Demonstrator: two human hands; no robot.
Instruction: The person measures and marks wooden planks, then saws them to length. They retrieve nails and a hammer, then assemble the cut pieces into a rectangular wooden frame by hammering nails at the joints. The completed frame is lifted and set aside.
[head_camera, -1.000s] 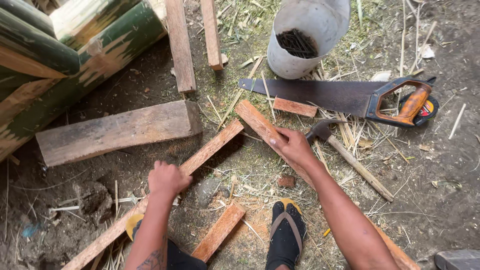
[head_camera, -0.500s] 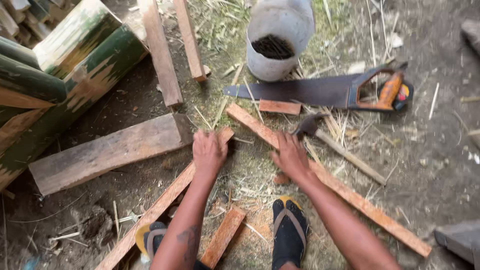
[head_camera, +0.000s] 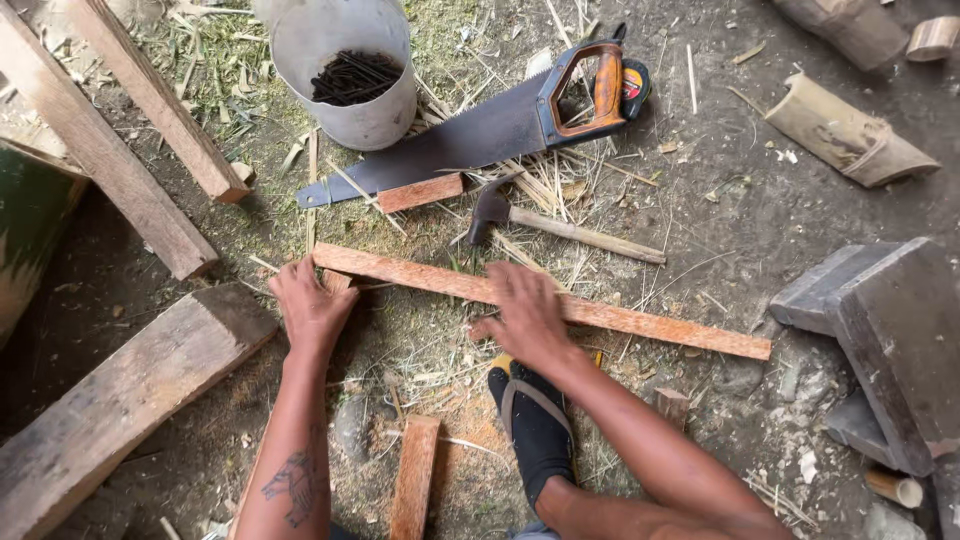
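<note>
- Left hand (head_camera: 312, 305): palm down, fingers spread, pressed on the left end of a long slat (head_camera: 640, 320); not closed around it.
- Right hand (head_camera: 525, 312): flat on the middle of the same slat, fingers spread, pressing rather than grasping.
- Slat: reddish wood, lying on the ground, running from upper left to lower right, just in front of the person's foot (head_camera: 535, 425).
- Foot: in a dark sock and sandal, just below the right hand, toes near the slat.
- Hammer (head_camera: 560, 222): just beyond the slat, head to the left, wooden handle pointing right.
- Short offcut (head_camera: 420, 192): reddish, between hammer head and saw blade.
- Handsaw (head_camera: 480, 130): dark blade, orange and black handle at upper right, lying on straw.
- Bucket (head_camera: 350, 100): pale, upright, holding dark nails (head_camera: 352, 75), beside the saw's tip.
- Planks (head_camera: 120, 380): one heavy grey one at lower left, two thinner ones at upper left.
- Small slat (head_camera: 415, 490): between the forearms, near the bottom edge.
- Stone blocks (head_camera: 880, 330): grey, at right, well apart from the hands.
</note>
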